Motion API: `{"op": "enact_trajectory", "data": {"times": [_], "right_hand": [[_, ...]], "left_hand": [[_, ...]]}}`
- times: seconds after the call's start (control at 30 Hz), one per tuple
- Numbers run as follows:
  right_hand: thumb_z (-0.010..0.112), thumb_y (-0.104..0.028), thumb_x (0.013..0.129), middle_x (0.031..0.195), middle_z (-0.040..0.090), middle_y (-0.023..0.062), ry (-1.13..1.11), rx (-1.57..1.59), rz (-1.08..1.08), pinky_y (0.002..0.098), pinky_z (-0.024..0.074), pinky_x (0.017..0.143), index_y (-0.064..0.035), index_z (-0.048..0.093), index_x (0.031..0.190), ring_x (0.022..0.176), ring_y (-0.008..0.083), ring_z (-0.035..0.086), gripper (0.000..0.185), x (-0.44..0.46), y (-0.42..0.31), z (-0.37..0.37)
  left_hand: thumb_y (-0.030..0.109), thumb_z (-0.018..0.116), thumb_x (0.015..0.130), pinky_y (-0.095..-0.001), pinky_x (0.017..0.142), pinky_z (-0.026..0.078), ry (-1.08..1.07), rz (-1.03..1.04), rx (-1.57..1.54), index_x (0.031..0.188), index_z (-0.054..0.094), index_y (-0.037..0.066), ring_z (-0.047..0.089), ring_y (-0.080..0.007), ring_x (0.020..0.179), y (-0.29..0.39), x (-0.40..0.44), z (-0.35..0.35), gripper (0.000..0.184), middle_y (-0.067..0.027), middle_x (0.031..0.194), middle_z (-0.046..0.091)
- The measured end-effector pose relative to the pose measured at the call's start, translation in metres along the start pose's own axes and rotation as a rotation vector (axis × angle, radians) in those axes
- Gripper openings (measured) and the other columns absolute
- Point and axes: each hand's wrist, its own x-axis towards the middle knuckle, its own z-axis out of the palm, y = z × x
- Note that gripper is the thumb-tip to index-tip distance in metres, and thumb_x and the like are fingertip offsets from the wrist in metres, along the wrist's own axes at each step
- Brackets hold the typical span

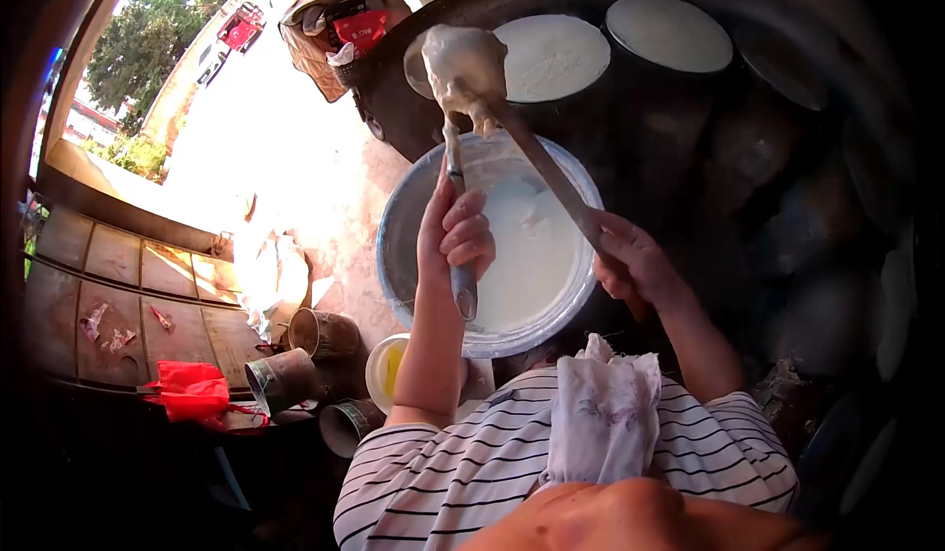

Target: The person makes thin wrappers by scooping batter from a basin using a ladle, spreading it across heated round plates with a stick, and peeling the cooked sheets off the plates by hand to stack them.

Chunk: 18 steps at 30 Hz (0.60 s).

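My left hand (pixel 455 231) is wrapped round the grey handle of a ladle (pixel 464 293), held up over a wide basin (pixel 390 241). My right hand (pixel 635 261) grips a wooden paddle (pixel 551 172), which slants up to the left. The two tools meet at their far ends, where a thick, pale, sticky mass (pixel 463 64) covers the ladle's bowl and the paddle's tip. Strands of it hang down over the basin's far rim. Inside the basin lies a white, batter-like mixture (pixel 522 246).
Beyond the basin, two round pans of white mixture (pixel 551 57) (pixel 669 32) sit on a dark surface. A basket with a red packet (pixel 361 30) stands at the upper left. Several pots (pixel 323 333), a red bag (pixel 192 391) and a white tub (pixel 382 372) are at lower left.
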Motion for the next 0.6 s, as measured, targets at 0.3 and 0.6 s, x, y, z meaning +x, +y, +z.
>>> {"op": "enact_trajectory", "data": {"times": [0.3, 0.6], "right_hand": [[0.044, -0.012, 0.095, 0.059, 0.053, 0.0038, 0.109, 0.012, 0.106, 0.0187, 0.0325, 0.035, -0.0031, 0.044, 0.134, 0.039, 0.0063, 0.042, 0.039, -0.077, 0.014, -0.019], [0.044, -0.019, 0.095, 0.052, 0.048, 0.0008, 0.217, 0.068, -0.071, 0.0177, 0.0277, 0.032, -0.0077, 0.046, 0.133, 0.033, 0.0053, 0.033, 0.039, -0.099, 0.067, -0.036]], "left_hand": [[0.025, 0.033, 0.102, -0.0152, 0.03, 0.03, 0.186, -0.022, 0.074, 0.141, 0.032, 0.03, 0.03, -0.0035, 0.037, -0.005, -0.093, -0.022, 0.039, 0.0008, 0.064, 0.033], [0.024, 0.04, 0.1, -0.016, 0.034, 0.022, 0.394, -0.296, 0.094, 0.13, 0.045, 0.032, 0.023, -0.0026, 0.043, 0.01, -0.045, -0.017, 0.031, 0.0054, 0.063, 0.028]]}}
